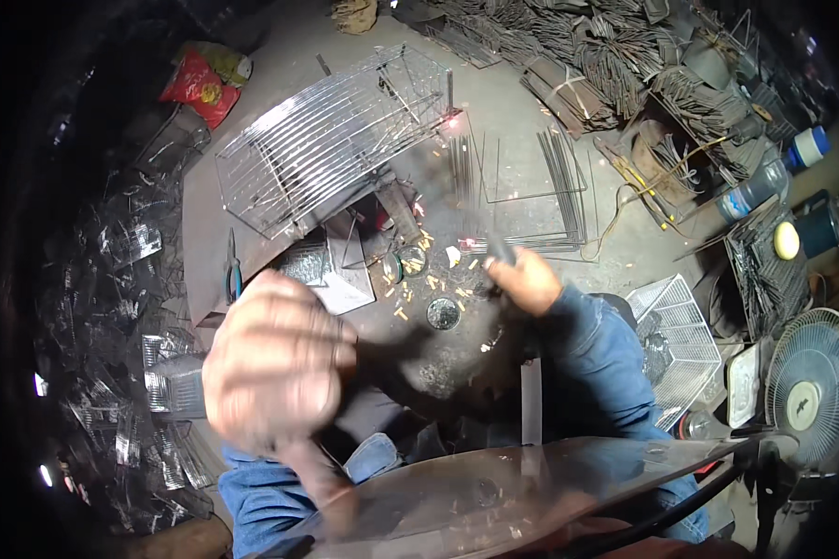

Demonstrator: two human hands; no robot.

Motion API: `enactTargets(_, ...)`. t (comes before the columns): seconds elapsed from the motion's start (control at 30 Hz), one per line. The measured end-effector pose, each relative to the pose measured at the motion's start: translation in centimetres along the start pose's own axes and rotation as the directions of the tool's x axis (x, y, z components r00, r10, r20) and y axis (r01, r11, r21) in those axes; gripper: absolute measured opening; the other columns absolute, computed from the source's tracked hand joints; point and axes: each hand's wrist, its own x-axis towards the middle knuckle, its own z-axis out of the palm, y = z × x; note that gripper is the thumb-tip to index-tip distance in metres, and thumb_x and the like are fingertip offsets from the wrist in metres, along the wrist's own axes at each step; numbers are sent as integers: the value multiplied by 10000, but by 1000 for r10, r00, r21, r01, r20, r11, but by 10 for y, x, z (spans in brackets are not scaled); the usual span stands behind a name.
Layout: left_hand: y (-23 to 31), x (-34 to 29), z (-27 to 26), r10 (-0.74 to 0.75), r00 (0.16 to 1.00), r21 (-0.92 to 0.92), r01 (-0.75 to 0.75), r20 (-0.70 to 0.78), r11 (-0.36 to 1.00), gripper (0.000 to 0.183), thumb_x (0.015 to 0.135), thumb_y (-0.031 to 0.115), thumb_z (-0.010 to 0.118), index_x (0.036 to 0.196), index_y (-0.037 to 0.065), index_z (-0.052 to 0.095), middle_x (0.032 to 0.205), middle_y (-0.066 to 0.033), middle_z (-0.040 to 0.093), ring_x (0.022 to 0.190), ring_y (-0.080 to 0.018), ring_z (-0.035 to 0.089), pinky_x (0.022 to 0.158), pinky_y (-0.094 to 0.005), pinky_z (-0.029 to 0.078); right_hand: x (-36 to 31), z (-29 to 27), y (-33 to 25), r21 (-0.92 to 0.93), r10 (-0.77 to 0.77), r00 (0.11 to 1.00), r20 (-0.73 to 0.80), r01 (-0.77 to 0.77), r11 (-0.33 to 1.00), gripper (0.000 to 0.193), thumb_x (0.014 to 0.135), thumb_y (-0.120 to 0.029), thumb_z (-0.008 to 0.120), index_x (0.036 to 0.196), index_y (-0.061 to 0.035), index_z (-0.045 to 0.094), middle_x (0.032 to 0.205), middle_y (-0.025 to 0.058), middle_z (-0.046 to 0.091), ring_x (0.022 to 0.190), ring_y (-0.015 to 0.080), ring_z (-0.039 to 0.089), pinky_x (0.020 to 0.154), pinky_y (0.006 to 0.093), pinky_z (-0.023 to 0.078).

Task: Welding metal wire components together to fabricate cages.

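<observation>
My left hand (275, 359) is raised close to the camera, smeared by motion, with its fingers curled in. What it holds, if anything, is hidden. Farther right, my right hand (529, 282) is closed around a tool with a dark grey grip (501, 250); the tool's far end is lost in blur. Beyond both hands a shiny wire rack (331, 130) of many parallel bars stands tilted, a small red glow at its right corner. Bent wire frames (557, 186) lie flat to its right. Short orange-tan stubs (403, 314) are scattered around a small glass jar (412, 259) and a round dark tin (443, 314).
Pliers (234, 270) with blue handles lie at the left. White wire baskets (676, 345) and a fan (814, 387) stand at the right. Bundled metal rods (606, 65) fill the back right; wire pieces (121, 410) pile up at left. A clear visor (494, 494) crosses the bottom.
</observation>
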Motion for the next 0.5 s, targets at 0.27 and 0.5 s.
enactTargets(0.27,27,-17,27,148,980,-177,-170,-131,969,220,798,164,683,1005,102,642,967,-94,632,749,-236,630,564,-288,430,-76,66,49,-572,218,957,194,-70,817,425,849,-364,527,1065,2,538,967,262,596,930,406,579,813,458,443)
enactTargets(0.5,-18,-46,34,-322,941,389,335,-101,858,636,793,239,696,1283,-66,428,1312,-213,454,1177,-307,466,1001,-416,348,-158,60,90,-598,-382,912,149,391,700,422,827,-282,602,1128,7,534,1113,200,564,1040,338,556,861,408,454)
